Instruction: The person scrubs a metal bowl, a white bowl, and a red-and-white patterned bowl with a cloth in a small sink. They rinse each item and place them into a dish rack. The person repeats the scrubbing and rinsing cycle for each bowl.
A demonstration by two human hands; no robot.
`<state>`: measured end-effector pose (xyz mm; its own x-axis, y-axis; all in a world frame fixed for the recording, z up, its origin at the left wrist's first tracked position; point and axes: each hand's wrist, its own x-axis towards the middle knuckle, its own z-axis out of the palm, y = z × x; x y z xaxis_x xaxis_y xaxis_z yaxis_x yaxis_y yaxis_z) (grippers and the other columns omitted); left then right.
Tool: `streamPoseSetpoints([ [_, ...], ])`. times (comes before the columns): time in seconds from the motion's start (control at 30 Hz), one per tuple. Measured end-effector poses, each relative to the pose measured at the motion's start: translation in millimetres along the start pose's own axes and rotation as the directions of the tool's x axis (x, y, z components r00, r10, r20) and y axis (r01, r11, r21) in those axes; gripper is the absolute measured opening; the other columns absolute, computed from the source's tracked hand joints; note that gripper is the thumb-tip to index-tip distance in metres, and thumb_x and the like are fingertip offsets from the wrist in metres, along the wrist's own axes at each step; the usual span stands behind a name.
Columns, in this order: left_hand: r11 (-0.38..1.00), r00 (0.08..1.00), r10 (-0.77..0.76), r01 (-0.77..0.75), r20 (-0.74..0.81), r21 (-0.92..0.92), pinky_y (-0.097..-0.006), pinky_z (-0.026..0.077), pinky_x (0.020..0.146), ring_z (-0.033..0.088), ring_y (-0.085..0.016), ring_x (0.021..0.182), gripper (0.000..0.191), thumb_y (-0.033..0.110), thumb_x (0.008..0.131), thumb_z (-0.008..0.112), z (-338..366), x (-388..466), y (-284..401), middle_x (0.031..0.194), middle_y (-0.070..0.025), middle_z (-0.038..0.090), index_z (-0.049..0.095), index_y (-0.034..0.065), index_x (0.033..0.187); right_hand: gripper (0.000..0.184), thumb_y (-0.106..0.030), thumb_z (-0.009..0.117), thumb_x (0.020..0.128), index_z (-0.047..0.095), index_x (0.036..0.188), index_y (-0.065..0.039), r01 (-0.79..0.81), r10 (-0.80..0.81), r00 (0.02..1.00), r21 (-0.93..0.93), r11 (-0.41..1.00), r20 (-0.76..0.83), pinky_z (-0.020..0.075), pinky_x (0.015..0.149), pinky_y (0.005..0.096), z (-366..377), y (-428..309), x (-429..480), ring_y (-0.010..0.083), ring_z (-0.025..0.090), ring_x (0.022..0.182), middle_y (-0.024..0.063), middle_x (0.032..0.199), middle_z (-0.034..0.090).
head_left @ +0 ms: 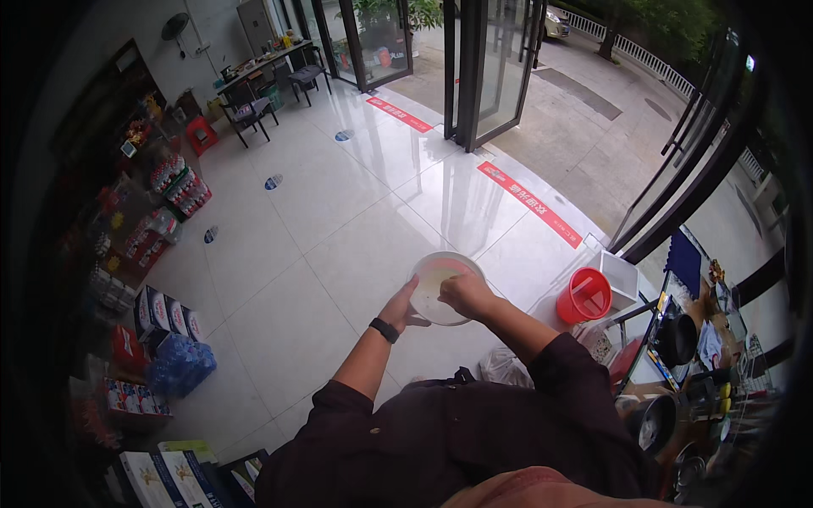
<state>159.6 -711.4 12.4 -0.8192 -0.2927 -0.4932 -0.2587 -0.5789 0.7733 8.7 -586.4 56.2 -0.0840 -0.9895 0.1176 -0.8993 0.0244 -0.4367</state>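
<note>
A round white bowl point(438, 311) is held up in front of my body, above the tiled floor. My left hand point(401, 308), with a black band on its wrist, grips the bowl's left side, thumb at the rim and fingers beneath. Inside the bowl lies something pale, perhaps a liquid, with a few small dark specks. My right hand point(467, 295) reaches over the right rim into the bowl, its fingers curled together. Whether those fingers hold anything is hidden from this view.
Right of me stand a red plastic bucket point(584, 295), a white bin point(617, 273) and a rack with black pans point(676, 340). Packs of bottles point(181, 184) and boxes point(166, 311) line the left side. Glass doors point(495, 76) open outside.
</note>
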Motion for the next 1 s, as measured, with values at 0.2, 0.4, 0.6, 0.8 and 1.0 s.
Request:
streamPoseSetpoints([
  [0.2,0.996,0.981,-0.034,0.049,0.192,-0.078,-0.0529,0.051,0.080,0.055,-0.030,0.109,0.066,0.060,0.087,0.041,-23.5,65.5,17.1,0.122,-0.0123,0.053,0.039,0.0115,0.132,0.042,-0.046,0.055,0.084,0.065,0.077,-0.005,-0.231,0.219,0.967,0.086,0.969,0.129,0.0467,0.072,0.0438,20.7,21.4,5.2,0.0346,0.061,0.077,0.0152,0.077,0.064],
  [0.4,0.990,0.959,-0.141,0.141,0.244,0.018,-0.0541,0.046,0.086,0.049,-0.033,0.116,0.069,0.062,0.088,0.036,10.7,100.0,8.2,0.131,-0.0124,0.046,0.035,0.0125,0.136,0.025,-0.031,0.061,0.078,0.064,0.071,-0.008,-0.245,0.260,0.947,-0.101,0.964,0.189,0.0421,0.082,0.0396,26.0,49.8,-49.8,0.0276,0.059,0.080,0.0098,0.073,0.063],
  [0.6,0.978,0.906,-0.178,0.206,0.383,-0.033,-0.0536,0.043,0.089,0.046,-0.032,0.119,0.067,0.060,0.088,0.039,97.4,102.6,-29.6,0.132,-0.0115,0.045,0.035,0.0129,0.135,0.008,-0.015,0.058,0.070,0.063,0.065,-0.011,-0.248,0.224,0.968,-0.321,0.914,-0.112,0.0388,0.089,0.0357,13.8,67.2,-142.6,0.0213,0.058,0.074,0.0043,0.068,0.061],
  [0.8,0.973,0.890,-0.226,0.223,0.397,0.055,-0.0517,0.042,0.092,0.048,-0.034,0.115,0.057,0.029,0.083,0.058,187.6,84.3,-83.5,0.127,-0.0134,0.047,0.037,0.0049,0.131,0.006,-0.011,0.060,0.069,0.063,0.064,-0.011,-0.422,0.356,0.896,-0.262,0.868,-0.264,0.0384,0.094,0.0376,-6.8,60.6,-234.9,0.0219,0.059,0.080,0.0033,0.068,0.061],
  [1.0,0.929,0.797,-0.349,0.362,0.493,0.073,-0.0550,0.042,0.094,0.053,-0.036,0.108,0.060,0.011,0.071,0.053,258.7,71.5,-126.3,0.122,-0.0154,0.051,0.038,0.0034,0.128,0.020,-0.019,0.067,0.072,0.063,0.087,-0.005,-0.389,0.246,0.753,-0.111,0.915,-0.610,0.0385,0.095,0.0398,-32.1,34.7,-337.7,0.0271,0.054,0.101,0.0110,0.099,0.061],
])
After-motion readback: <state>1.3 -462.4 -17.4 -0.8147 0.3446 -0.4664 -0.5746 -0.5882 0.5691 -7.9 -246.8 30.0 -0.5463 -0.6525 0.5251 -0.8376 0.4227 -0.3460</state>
